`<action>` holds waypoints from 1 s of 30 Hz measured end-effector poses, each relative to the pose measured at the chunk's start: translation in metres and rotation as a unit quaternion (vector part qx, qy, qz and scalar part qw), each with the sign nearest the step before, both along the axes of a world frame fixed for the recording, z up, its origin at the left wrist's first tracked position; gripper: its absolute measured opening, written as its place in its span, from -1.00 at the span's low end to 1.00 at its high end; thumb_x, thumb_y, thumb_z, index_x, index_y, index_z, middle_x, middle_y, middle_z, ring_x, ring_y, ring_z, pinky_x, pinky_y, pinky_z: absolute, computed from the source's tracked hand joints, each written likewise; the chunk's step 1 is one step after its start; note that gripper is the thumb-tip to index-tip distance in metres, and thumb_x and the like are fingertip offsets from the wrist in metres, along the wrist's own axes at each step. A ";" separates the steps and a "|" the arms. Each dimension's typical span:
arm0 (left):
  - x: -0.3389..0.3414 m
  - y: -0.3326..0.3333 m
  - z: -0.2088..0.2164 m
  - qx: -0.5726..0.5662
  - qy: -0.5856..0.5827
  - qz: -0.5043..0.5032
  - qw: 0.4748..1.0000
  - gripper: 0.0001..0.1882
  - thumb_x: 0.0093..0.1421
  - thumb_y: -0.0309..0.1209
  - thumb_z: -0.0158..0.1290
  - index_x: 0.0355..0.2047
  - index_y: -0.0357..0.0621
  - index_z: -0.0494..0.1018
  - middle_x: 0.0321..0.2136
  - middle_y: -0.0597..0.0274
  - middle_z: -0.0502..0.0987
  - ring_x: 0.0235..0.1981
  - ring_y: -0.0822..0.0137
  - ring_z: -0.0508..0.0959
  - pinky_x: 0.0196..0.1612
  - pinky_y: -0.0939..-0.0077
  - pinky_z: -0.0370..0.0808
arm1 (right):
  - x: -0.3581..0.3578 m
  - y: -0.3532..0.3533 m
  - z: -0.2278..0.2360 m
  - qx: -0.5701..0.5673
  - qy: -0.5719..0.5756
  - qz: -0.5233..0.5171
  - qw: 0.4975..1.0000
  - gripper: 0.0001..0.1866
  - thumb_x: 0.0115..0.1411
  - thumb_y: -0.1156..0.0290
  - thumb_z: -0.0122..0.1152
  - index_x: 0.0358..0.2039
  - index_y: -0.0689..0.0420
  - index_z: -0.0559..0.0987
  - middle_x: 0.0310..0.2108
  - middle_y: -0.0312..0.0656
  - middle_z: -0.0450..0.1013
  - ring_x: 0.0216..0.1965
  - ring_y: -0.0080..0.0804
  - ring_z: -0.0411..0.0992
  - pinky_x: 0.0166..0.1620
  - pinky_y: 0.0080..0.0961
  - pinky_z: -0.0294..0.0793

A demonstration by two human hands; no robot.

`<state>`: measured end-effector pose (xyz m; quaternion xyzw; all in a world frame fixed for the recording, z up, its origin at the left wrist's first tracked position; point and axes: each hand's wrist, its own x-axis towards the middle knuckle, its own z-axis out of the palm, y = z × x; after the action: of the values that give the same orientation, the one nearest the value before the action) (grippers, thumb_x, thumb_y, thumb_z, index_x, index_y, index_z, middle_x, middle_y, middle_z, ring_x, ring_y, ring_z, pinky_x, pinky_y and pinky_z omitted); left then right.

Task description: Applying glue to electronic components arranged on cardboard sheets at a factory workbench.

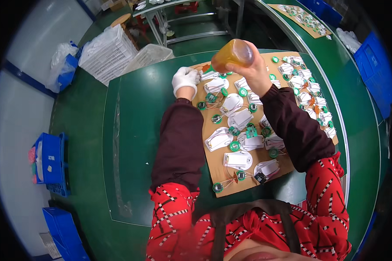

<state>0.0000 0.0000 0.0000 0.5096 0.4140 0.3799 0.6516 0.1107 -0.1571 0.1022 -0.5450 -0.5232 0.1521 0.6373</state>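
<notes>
- Amber squeeze bottle (233, 53) in right hand (253, 74), fingers clenched round its body, bottle tilted with its end pointing to 9 o'clock, held above the far end of the board.
- Left hand (185, 79) in a white glove, resting at the board's 11 o'clock corner, on or just beside a white part there; can't tell from here whether its fingers are grasping anything.
- Brown cardboard board (217, 165) lies on the green counter (135, 130), running from 6 to 12 o'clock between the two forearms.
- Board carries white pouch-like parts (237, 160) wired to small green round discs (217, 187) and green circuit boards (251, 132).
- A further batch of the same parts (307, 93) sits at 2 o'clock, just beside the right forearm.
- White plastic crates (111, 52) at 11 o'clock beyond the counter; blue bins (52, 163) on the floor at 9 o'clock.
</notes>
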 end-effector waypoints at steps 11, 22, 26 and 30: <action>-0.011 0.016 0.006 0.133 0.102 -0.017 0.986 -0.91 0.05 -0.50 -0.03 -0.50 -0.30 0.41 -0.64 0.18 0.47 -0.67 0.46 0.44 -0.59 0.59 0.37 | -0.015 0.032 -0.006 0.001 -0.047 -0.055 0.997 -0.42 -0.15 0.44 0.36 -0.11 0.21 0.29 -0.22 -0.21 0.37 -0.17 -0.50 0.34 -0.09 -0.57 0.33; -0.010 0.023 -0.006 0.148 0.097 -0.013 0.984 -0.89 0.04 -0.47 -0.03 -0.53 -0.27 0.42 -0.67 0.17 0.47 -0.69 0.43 0.44 -0.57 0.54 0.37 | -0.018 0.031 -0.009 -0.005 -0.068 -0.071 0.995 -0.42 -0.18 0.45 0.38 -0.14 0.21 0.29 -0.24 -0.21 0.38 -0.18 -0.51 0.36 -0.11 -0.58 0.37; -0.008 0.024 -0.009 0.151 0.107 -0.014 0.983 -0.89 0.03 -0.46 -0.02 -0.52 -0.26 0.42 -0.68 0.16 0.48 -0.68 0.43 0.45 -0.56 0.53 0.38 | -0.019 0.030 -0.014 -0.001 -0.058 -0.056 0.997 -0.42 -0.18 0.47 0.38 -0.14 0.21 0.29 -0.25 -0.21 0.38 -0.18 -0.51 0.36 -0.11 -0.59 0.37; -0.006 0.026 -0.011 0.155 0.123 -0.010 0.980 -0.88 0.01 -0.44 -0.01 -0.51 -0.25 0.43 -0.65 0.13 0.49 -0.65 0.39 0.47 -0.52 0.51 0.40 | -0.019 0.025 -0.017 0.006 -0.098 -0.053 0.994 -0.42 -0.17 0.47 0.38 -0.14 0.21 0.28 -0.26 -0.21 0.38 -0.19 -0.50 0.36 -0.11 -0.58 0.37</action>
<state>-0.0060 0.0263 -0.0107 0.6515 0.4219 0.3671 0.5127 0.0918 -0.1322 0.0851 -0.5800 -0.5544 0.0612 0.5936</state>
